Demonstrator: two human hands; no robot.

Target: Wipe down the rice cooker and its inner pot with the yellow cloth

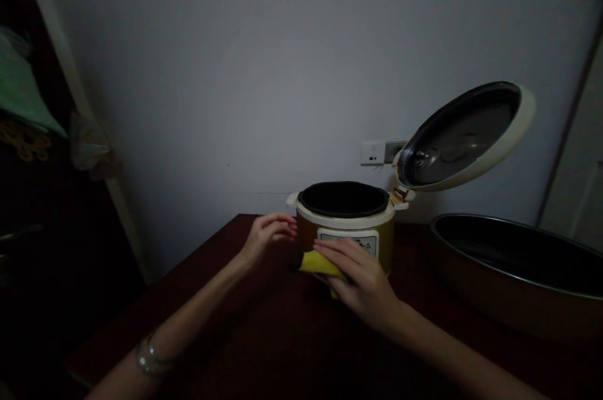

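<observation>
A rice cooker (345, 222) with a cream rim and yellow-brown body stands near the wall, its lid (471, 136) swung up to the right. The dark inner pot (345, 199) shows at its top. In front of the control panel, my right hand (362, 281) grips a folded yellow cloth (323, 265) between thumb and fingers. My left hand (271, 237) hovers beside the cooker's left side, fingers loosely bent and apart, holding nothing. Whether the cloth touches the cooker I cannot tell.
A large round dark pan (509, 281) sits on the dark red table (235, 331) to the right. Behind the cooker, a white wall socket (372, 152) is set in the wall. On the left, a green cloth (26, 89) and a plastic bag (87, 142) hang by a dark door.
</observation>
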